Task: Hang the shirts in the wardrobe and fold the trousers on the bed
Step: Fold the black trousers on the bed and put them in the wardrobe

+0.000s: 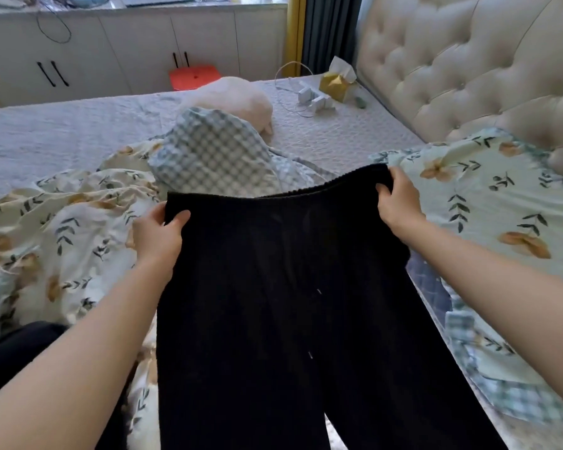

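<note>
A pair of black trousers [290,287] hangs spread out in front of me above the bed [62,134], waistband at the top and both legs running down past the bottom edge. My left hand [158,233] grips the waistband's left corner, thumb over the front. My right hand [397,203] grips the waistband's right corner, a little higher. No shirts or wardrobe are in view.
A floral quilt [65,228] lies crumpled on the left, with a checked pillow [212,157] behind the trousers and a floral pillow [488,196] at the right by the tufted headboard [462,69]. Chargers and a tissue box [335,82] sit on the far side. White cabinets [137,53] stand beyond.
</note>
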Demonstrator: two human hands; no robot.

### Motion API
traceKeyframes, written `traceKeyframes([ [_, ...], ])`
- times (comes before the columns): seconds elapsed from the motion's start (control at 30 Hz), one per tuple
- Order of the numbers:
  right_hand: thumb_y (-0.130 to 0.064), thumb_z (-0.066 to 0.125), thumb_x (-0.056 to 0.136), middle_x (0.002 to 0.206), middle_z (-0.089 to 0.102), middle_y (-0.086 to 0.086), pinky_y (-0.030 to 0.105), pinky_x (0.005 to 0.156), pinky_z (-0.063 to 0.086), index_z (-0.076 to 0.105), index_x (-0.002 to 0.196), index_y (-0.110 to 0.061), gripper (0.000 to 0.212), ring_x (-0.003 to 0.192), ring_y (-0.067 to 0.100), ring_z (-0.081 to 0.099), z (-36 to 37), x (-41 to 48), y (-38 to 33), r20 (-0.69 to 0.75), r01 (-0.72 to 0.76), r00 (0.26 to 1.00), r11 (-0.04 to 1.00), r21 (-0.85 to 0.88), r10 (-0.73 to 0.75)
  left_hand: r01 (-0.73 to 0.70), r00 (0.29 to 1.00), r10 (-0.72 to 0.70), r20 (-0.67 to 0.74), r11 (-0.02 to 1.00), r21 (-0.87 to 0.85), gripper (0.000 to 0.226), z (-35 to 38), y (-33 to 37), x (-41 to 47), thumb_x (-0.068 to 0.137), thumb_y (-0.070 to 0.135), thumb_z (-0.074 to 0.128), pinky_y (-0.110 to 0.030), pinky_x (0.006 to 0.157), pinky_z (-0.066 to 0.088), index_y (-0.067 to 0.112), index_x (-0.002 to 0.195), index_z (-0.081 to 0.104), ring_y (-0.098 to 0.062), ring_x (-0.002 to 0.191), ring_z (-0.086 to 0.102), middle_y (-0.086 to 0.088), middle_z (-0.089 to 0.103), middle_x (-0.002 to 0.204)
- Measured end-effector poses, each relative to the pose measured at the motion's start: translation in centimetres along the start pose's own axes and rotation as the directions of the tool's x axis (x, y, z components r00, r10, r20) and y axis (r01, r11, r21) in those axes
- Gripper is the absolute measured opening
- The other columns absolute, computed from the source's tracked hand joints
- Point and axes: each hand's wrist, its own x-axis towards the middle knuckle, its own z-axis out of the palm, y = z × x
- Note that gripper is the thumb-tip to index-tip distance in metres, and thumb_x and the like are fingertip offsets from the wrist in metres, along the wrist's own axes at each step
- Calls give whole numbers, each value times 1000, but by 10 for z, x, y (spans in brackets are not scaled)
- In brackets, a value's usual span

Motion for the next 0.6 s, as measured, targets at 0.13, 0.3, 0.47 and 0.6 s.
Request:
traceKeyframes([
  [0.13,-13,43,99,97,56,5,27,72,35,49,108,-12,12,86,19,52,33,48,-18,-77,23,997,999,40,-20,-92,993,97,-70,993,79,14,18,7,62,92,21,66,-40,92,53,18,105,67,-20,98,66,2,69,102],
  [0.3,-20,48,98,96,55,1,30,69,36,53,114,-11,19,85,22,53,89,83,9,19,28,999,995,-98,-26,-33,992,63,-105,964,263,22,43,-53,100,97,19,57,-32,81,40,11,117,61,-32,105,60,-10,66,111],
  [0.47,-21,49,99,110,61,12,30,73,34,52,121,-10,25,89,24,51,140,113,32,102,31,995,978,-204,-10,-31,986,97,-133,902,430,36,57,-138,112,98,28,56,-43,91,44,15,132,55,-37,116,56,-14,62,127],
  [0.6,-21,54,97,127,59,14,29,82,36,54,128,-9,33,116,33,54,189,129,67,152,24,988,970,-242,13,-93,956,237,-174,806,584,38,75,-176,115,99,35,52,-45,80,46,22,134,55,-42,102,61,-20,67,112],
])
